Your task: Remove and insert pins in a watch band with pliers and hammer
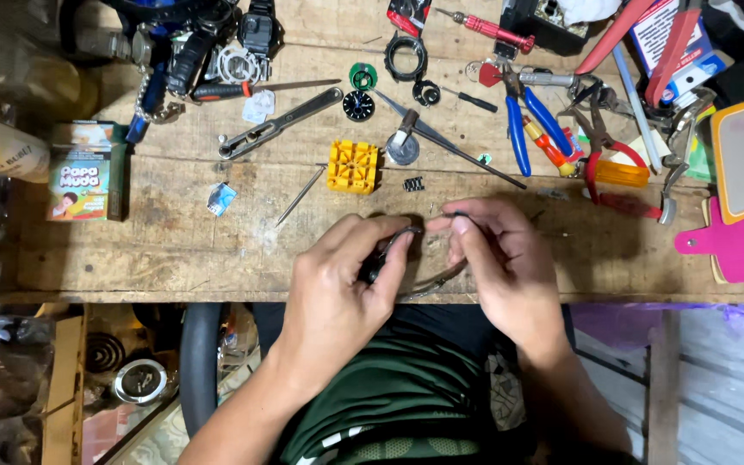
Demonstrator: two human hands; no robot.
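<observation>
My left hand (pixel 337 284) pinches a small dark watch strap (pixel 387 250) while my right hand (pixel 497 258) pinches a thin metal pin (pixel 461 215); seating it needs steady alignment, I judge.

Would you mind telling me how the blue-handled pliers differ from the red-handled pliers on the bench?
The blue-handled pliers have long, slim blue grips, spread a little apart; the red-handled pliers have shorter grips curving into a loop. The blue pair lies nearer the middle of the wooden bench, the red pair further right, against an orange block. Both lie flat, untouched by the hands.
</observation>
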